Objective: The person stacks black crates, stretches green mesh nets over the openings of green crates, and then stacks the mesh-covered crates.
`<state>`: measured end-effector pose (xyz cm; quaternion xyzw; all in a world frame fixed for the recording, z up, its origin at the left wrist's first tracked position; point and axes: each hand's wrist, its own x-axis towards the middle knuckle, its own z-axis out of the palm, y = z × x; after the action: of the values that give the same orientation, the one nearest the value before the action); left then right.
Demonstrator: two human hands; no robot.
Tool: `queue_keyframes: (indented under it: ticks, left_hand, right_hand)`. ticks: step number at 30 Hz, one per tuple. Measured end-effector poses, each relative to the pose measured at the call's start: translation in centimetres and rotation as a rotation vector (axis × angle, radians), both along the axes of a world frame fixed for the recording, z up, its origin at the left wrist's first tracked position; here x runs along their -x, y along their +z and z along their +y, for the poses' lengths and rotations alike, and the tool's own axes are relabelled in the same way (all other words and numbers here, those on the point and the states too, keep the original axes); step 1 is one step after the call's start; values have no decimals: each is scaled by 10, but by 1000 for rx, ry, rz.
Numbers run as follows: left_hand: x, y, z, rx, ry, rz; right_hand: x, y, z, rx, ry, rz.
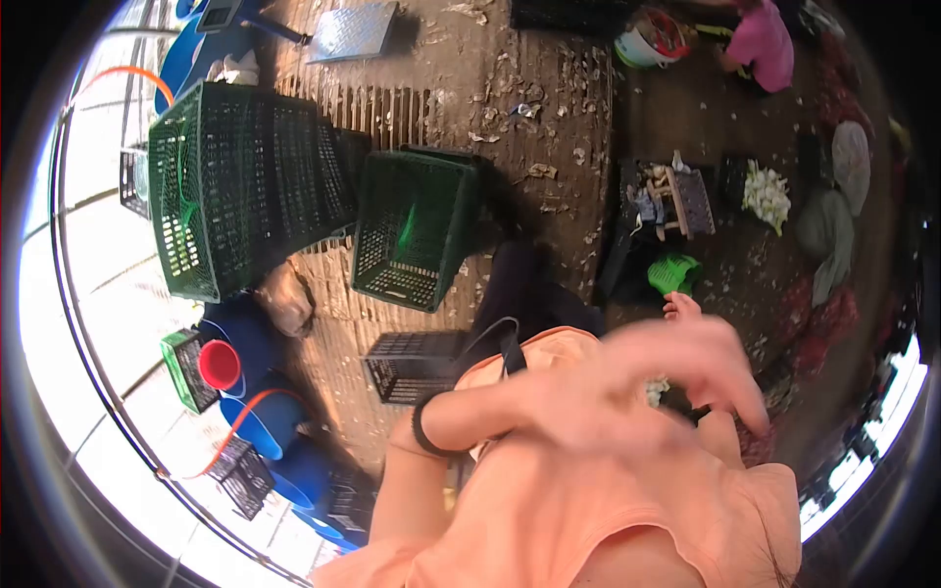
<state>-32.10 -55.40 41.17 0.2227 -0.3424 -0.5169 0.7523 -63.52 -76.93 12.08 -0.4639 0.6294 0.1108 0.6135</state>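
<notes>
My left hand (696, 363), blurred, reaches across in front of my orange shirt (578, 500). Its wrist wears a black band (421, 423). The fingers look stretched out and apart, and nothing shows in them. Only a few fingertips of my right hand (682, 305) show above it; the rest is hidden behind the left. Close to these fingertips is a bright green object (673, 272). Small white pieces (657, 390) show below my left hand.
A row of nested dark green crates (265, 186) lies left, beside another crate (417, 220). Blue bins (260, 426) and a red round container (219, 365) are lower left. A person in pink (763, 44) is upper right, beyond white bulbs (766, 198). Scraps litter the floor.
</notes>
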Motion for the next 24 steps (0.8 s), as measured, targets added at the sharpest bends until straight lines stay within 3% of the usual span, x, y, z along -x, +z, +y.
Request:
queue_keyframes:
  ticks: [1, 2, 3, 4, 7, 9, 12, 16, 20, 24]
  left_hand:
    - [-9, -22, 3, -159, 25, 8]
    - [-12, -50, 6, -303, 54, 272]
    - [-21, -79, 11, -549, 133, 254]
    - [-31, -119, 16, -693, 206, 301]
    - [-48, -249, 57, -1018, 421, 685]
    - [-56, -303, 84, -1153, 540, 1027]
    - [-56, -395, 117, -1178, 715, 1253]
    - [-56, -475, 120, -1084, 951, 1587]
    - [-66, -546, 100, -938, 1190, 1889]
    - [-69, -600, 93, -517, 1537, 2091]
  right_hand:
    - [-9, -5, -10, 6, 51, -4]
    - [-22, 1, -17, 163, 310, -74]
    - [-40, 4, -26, 48, 153, 39]
    - [-50, 3, -34, 56, 155, 32]
    - [-77, 6, -56, 33, 152, 43]
    - [-103, 10, -65, 14, 246, 107]
    - [-137, 11, -81, 9, 371, 166]
    - [-204, 6, -105, 11, 605, 275]
    - [-284, -59, -141, -9, 876, 252]
    - [-369, -140, -167, 7, 968, 211]
